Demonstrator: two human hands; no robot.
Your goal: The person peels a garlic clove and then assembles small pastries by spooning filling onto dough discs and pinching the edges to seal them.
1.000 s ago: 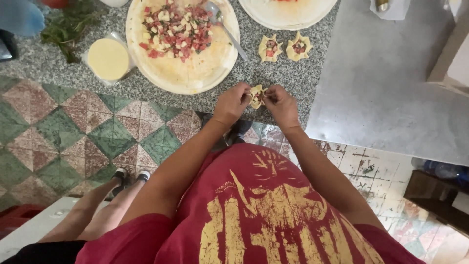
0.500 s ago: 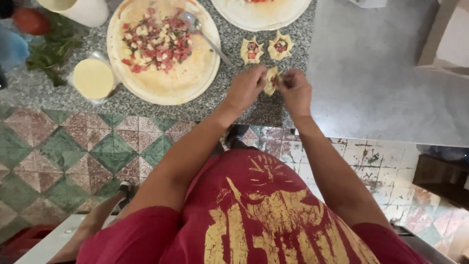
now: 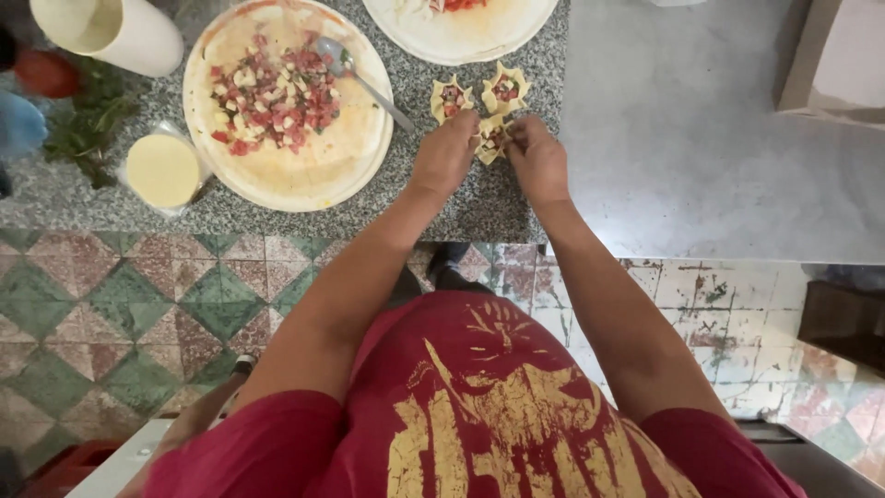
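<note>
Left hand (image 3: 445,155) and right hand (image 3: 536,159): both pinching one filled pastry cup (image 3: 491,138) between fingertips, low over the desk (image 3: 479,198), near its front edge. Two finished cups (image 3: 478,94) just behind; plate of chopped filling (image 3: 287,103) with spoon (image 3: 361,81) to the left.

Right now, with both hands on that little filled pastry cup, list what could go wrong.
The pastry cup pinched between the left hand and right hand could tear and spill filling. It may bump the two finished cups right beside it. The spoon handle overhangs the plate near the left hand; a knock might tip it.
</note>
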